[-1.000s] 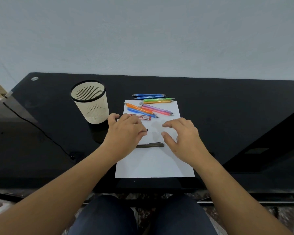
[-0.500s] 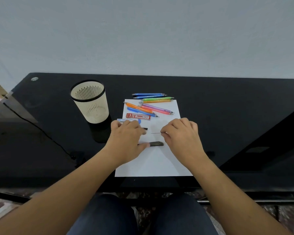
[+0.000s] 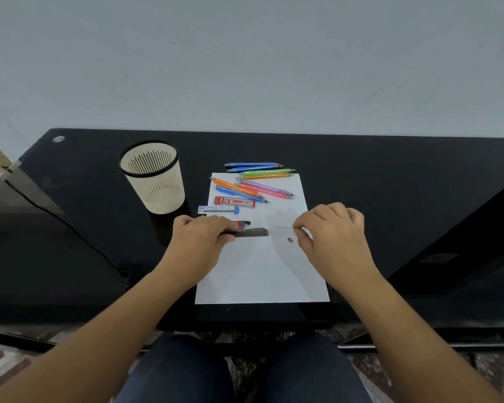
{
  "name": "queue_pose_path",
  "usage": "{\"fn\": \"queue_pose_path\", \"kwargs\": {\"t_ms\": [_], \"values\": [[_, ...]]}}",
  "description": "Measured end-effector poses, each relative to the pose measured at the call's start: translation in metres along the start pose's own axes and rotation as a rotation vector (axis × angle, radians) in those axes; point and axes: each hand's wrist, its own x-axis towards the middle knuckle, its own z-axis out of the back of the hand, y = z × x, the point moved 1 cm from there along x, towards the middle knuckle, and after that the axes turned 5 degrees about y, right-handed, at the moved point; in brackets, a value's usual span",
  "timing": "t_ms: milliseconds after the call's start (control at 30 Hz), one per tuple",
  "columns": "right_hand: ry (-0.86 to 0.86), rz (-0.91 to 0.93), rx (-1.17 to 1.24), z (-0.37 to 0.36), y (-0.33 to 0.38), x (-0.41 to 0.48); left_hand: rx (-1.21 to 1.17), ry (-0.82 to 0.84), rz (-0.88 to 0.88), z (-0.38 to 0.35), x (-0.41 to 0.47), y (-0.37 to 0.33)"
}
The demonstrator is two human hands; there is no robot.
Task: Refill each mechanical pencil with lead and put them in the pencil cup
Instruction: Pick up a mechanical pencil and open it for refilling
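My left hand [image 3: 200, 241] grips a dark mechanical pencil [image 3: 252, 232] over the white paper sheet [image 3: 262, 271], its open end pointing right. My right hand [image 3: 332, 237] pinches a thin lead stick [image 3: 284, 227] just right of that end, a small gap between them. A small grey cap [image 3: 290, 239] lies on the paper below the lead. Several coloured mechanical pencils [image 3: 253, 183] lie at the paper's far end. A red lead case [image 3: 234, 202], a blue-capped lead case [image 3: 218, 210] and another red case [image 3: 240, 224] lie near my left hand. The cream pencil cup [image 3: 153, 177] stands upright to the left.
The black glass desk [image 3: 390, 199] runs to a grey wall behind. A thin black cable [image 3: 70, 228] crosses the desk's left side. My knees sit under the desk's near edge.
My left hand let go of the lead case and took up the dark pencil, lifting it. My right hand drew the lead stick to the right, and the grey cap now shows on the paper.
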Motion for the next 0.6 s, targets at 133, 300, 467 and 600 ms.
{"fn": "queue_pose_path", "kwargs": {"t_ms": [133, 300, 467, 600], "values": [[-0.067, 0.04, 0.016, 0.017, 0.008, 0.002, -0.058, -0.127, -0.024, 0.006, -0.006, 0.007], [-0.066, 0.093, 0.012, 0.025, 0.02, 0.003, -0.04, -0.124, -0.019, 0.011, -0.009, 0.008], [-0.056, 0.108, 0.012, 0.027, 0.024, 0.002, -0.033, -0.118, -0.004, 0.01, -0.009, 0.008], [-0.028, 0.109, -0.007, 0.025, 0.026, 0.002, -0.045, -0.145, -0.022, 0.007, -0.011, 0.01]]}}
